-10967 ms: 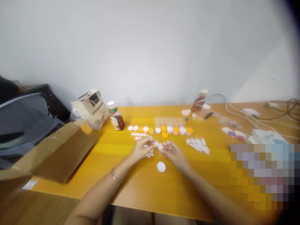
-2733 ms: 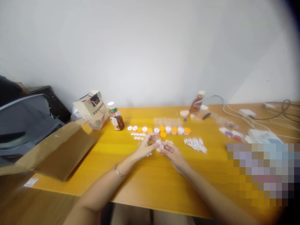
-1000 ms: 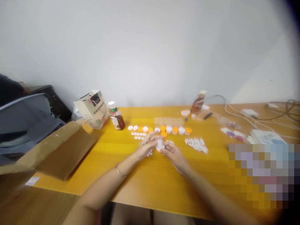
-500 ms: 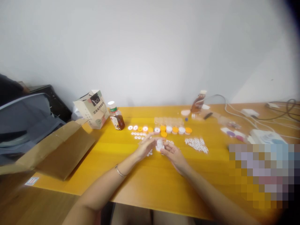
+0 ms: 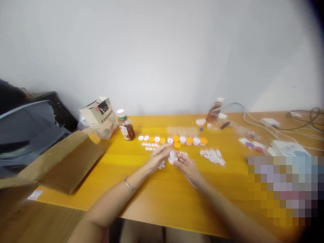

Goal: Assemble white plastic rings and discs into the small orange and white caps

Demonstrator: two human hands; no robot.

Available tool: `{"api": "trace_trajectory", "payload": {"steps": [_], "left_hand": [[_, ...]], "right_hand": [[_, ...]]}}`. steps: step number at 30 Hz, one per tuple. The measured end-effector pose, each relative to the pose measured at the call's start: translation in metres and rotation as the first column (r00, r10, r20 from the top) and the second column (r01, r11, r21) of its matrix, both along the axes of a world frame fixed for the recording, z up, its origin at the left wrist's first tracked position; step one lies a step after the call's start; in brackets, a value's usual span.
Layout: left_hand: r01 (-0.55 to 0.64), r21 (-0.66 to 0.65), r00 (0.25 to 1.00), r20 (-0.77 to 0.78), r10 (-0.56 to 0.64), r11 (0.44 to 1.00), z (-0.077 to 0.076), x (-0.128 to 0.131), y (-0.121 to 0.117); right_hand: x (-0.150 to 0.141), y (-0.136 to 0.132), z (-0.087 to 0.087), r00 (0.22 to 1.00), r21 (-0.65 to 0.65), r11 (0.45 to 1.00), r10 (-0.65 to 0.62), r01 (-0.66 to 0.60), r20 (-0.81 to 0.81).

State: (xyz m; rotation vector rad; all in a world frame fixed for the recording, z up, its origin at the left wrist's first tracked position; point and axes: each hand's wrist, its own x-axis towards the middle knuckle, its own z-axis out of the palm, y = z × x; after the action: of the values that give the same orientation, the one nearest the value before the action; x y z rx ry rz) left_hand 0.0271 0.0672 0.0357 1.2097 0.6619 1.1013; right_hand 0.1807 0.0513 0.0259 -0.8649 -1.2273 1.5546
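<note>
Bench (image 5: 157, 200): orange-brown wood against a pale wall (image 5: 162, 60).
Right hand (image 5: 187, 166): grip pinched on the right side of a small white container (image 5: 173, 157).
Left hand (image 5: 157, 158): fingers curve at the container's left; whether that grip is closed cannot be told.
Container: between both hands, orange at its base.
Caps (image 5: 189, 140): white and orange, rowed beyond the hands.
White pieces (image 5: 212, 157): heaped farther right.

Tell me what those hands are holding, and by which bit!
A small whitish piece: the right hand pinches its right side; the left hand is at its left, grip unclear.
</note>
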Motion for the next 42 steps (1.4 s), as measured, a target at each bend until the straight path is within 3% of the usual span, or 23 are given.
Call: {"api": "trace_trajectory", "payload": {"steps": [4,7,12,17,19,22,26,28,31,33,38,42], "left_hand": [[-0.014,0.015,0.999,0.029,0.013,1.000,0.0002,-0.0002,0.0002],[0.056,-0.027,0.995,0.082,-0.054,0.998,0.0005,-0.0004,0.0006],[-0.102,0.047,0.995,-0.006,0.103,0.994,-0.0029,-0.0001,0.0017],[0.058,-0.017,0.997,0.061,-0.057,0.998,-0.0024,0.0000,-0.0004],[0.049,-0.008,0.998,0.037,-0.048,0.999,-0.0027,0.0005,-0.0009],[-0.064,0.044,0.998,-0.024,0.065,0.997,-0.0034,0.0017,-0.0012],[0.060,-0.024,0.997,0.042,-0.059,0.998,-0.0014,0.0030,-0.0028],[0.017,-0.012,1.000,-0.003,-0.017,1.000,-0.0014,0.0035,-0.0032],[-0.116,0.009,0.973,-0.200,0.115,0.993,-0.0030,0.0029,-0.0029],[-0.115,0.008,0.955,-0.275,0.113,0.993,-0.0025,0.0016,-0.0031],[-0.053,0.048,0.985,-0.165,0.060,0.997,0.0019,0.0020,-0.0062],[-0.130,0.039,0.987,-0.096,0.133,0.991,-0.0017,0.0075,-0.0076]], "right_hand": [[0.0001,-0.0005,0.0001,1.000,-0.001,1.000,0.002,-0.002,-0.011],[0.0004,-0.0005,-0.0001,1.000,0.000,1.000,0.003,-0.003,-0.013],[0.0010,-0.0004,-0.0016,0.999,-0.021,1.000,0.021,-0.022,-0.035],[0.0015,-0.0002,-0.0017,0.995,-0.057,0.997,0.053,-0.058,-0.088],[0.0014,0.0000,-0.0013,0.996,-0.046,0.998,0.040,-0.044,-0.084],[0.0010,0.0001,-0.0009,0.997,-0.028,0.999,0.028,-0.030,-0.065],[0.0005,0.0006,-0.0019,0.996,-0.026,0.999,0.021,-0.023,-0.085],[0.0004,0.0010,-0.0030,0.997,-0.018,1.000,0.022,-0.023,-0.078],[0.0005,0.0004,-0.0041,0.996,-0.029,0.999,0.032,-0.034,-0.085],[0.0006,-0.0008,-0.0035,0.993,-0.050,0.997,0.045,-0.051,-0.111],[-0.0007,-0.0036,-0.0005,0.986,-0.070,0.995,0.054,-0.066,-0.161],[-0.0030,-0.0034,-0.0005,0.980,-0.090,0.995,0.021,-0.040,-0.200]]}}
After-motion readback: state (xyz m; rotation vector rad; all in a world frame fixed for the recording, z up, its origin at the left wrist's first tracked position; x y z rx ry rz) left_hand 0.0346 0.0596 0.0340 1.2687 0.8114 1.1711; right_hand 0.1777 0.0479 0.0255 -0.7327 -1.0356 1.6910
